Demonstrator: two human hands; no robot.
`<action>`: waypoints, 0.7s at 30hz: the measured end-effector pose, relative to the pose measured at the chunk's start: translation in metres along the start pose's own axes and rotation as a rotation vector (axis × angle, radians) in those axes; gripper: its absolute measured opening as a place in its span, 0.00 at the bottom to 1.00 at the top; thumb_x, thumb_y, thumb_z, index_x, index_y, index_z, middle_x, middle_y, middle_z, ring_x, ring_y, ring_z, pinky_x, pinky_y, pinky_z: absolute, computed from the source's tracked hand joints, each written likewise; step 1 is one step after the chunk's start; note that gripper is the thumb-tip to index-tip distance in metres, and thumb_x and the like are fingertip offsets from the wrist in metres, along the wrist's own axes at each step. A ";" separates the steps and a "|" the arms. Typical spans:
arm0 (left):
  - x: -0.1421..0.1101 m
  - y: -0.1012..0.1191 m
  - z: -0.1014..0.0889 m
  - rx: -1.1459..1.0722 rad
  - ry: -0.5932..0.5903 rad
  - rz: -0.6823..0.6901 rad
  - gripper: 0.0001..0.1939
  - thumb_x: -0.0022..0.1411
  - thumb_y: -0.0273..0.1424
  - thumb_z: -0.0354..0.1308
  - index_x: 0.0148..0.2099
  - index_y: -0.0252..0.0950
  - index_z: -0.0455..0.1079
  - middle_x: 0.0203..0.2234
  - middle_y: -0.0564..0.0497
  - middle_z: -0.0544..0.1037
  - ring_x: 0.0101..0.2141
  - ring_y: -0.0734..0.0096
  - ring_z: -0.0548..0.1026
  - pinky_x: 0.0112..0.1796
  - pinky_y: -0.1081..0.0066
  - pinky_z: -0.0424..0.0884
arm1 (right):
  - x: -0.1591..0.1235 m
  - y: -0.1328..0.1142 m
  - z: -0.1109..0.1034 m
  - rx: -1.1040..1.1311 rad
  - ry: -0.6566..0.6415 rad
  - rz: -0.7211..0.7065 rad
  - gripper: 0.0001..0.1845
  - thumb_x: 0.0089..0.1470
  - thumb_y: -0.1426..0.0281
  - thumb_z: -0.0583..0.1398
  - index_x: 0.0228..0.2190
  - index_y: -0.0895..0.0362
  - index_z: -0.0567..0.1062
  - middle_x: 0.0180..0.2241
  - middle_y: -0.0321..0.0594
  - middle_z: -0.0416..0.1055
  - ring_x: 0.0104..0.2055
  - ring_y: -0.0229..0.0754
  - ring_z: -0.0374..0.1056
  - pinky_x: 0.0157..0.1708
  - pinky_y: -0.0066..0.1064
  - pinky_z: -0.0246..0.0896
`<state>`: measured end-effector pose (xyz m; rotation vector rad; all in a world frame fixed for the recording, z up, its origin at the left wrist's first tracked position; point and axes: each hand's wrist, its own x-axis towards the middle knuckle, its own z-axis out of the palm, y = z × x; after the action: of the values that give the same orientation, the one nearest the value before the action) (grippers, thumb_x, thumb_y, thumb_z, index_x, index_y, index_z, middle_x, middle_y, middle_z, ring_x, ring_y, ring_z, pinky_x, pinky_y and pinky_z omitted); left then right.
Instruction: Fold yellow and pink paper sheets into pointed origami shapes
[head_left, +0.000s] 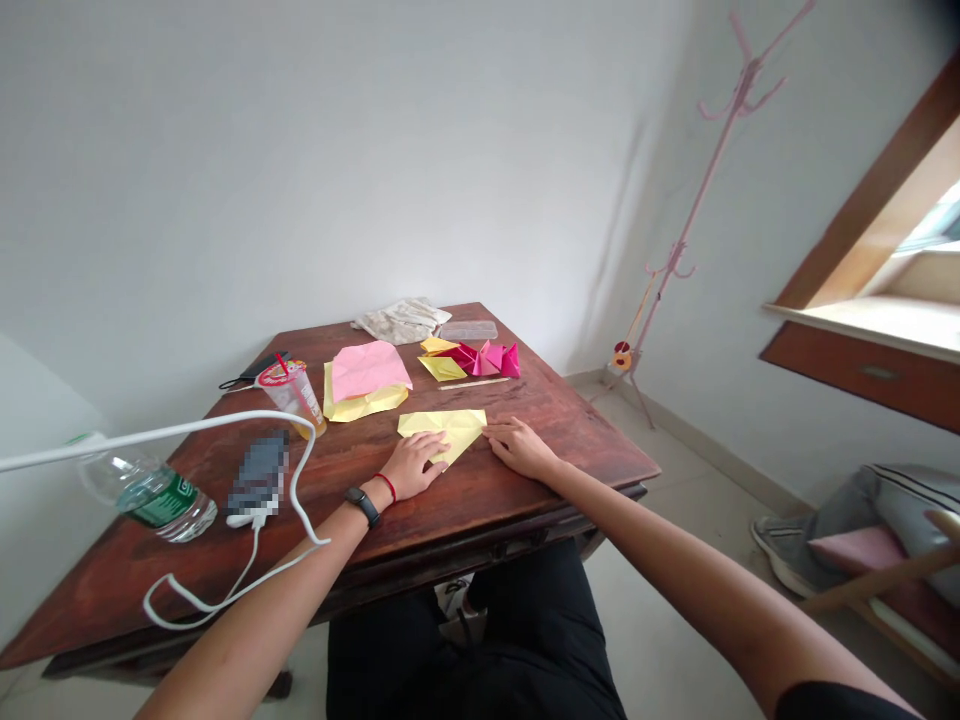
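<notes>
A folded sheet of yellow paper with crease lines lies on the dark wooden table in front of me. My left hand rests flat on its lower left part, fingers stretched over the paper and thumb apart. At the sheet's right corner is my right hand, palm down with fingers extended; its fingertips touch that corner or lie right beside it. Beyond the sheet are a pink paper on top of yellow papers, folded pink and yellow paper pieces, and a thin pale stick.
To the left stand a drink cup with a red straw, a tilted water bottle and a phone. A white cable loops over my left forearm. A crumpled cloth and a clear plastic case lie at the back.
</notes>
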<state>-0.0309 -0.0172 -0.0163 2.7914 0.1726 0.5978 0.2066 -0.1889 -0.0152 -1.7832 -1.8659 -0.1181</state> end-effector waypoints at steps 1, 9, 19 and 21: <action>0.000 0.001 0.000 -0.005 0.011 -0.002 0.14 0.67 0.36 0.58 0.52 0.41 0.77 0.58 0.45 0.77 0.58 0.54 0.73 0.61 0.51 0.66 | -0.001 0.000 0.000 -0.016 0.008 0.011 0.18 0.63 0.73 0.54 0.48 0.56 0.81 0.50 0.45 0.80 0.56 0.51 0.72 0.61 0.47 0.63; 0.004 0.018 0.013 -0.024 0.145 -0.074 0.16 0.61 0.45 0.66 0.42 0.39 0.75 0.49 0.41 0.81 0.52 0.51 0.77 0.56 0.57 0.71 | -0.011 -0.001 0.002 -0.142 0.097 0.062 0.23 0.61 0.71 0.57 0.57 0.58 0.73 0.58 0.53 0.71 0.61 0.57 0.64 0.60 0.53 0.64; -0.001 0.024 0.006 -0.108 0.149 -0.033 0.10 0.68 0.29 0.53 0.34 0.39 0.72 0.31 0.47 0.80 0.35 0.61 0.80 0.43 0.66 0.76 | -0.014 0.002 0.002 -0.094 0.121 0.047 0.31 0.59 0.73 0.57 0.63 0.50 0.65 0.64 0.52 0.61 0.66 0.58 0.59 0.62 0.55 0.63; -0.009 0.027 0.002 -0.147 0.176 -0.039 0.11 0.70 0.29 0.50 0.38 0.39 0.73 0.32 0.47 0.81 0.35 0.62 0.81 0.43 0.67 0.76 | -0.014 0.000 0.001 -0.076 0.095 0.045 0.31 0.59 0.72 0.58 0.63 0.50 0.65 0.65 0.52 0.61 0.67 0.58 0.58 0.63 0.56 0.61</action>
<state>-0.0363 -0.0452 -0.0136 2.5881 0.2095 0.8122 0.2061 -0.2012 -0.0227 -1.8364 -1.7744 -0.2560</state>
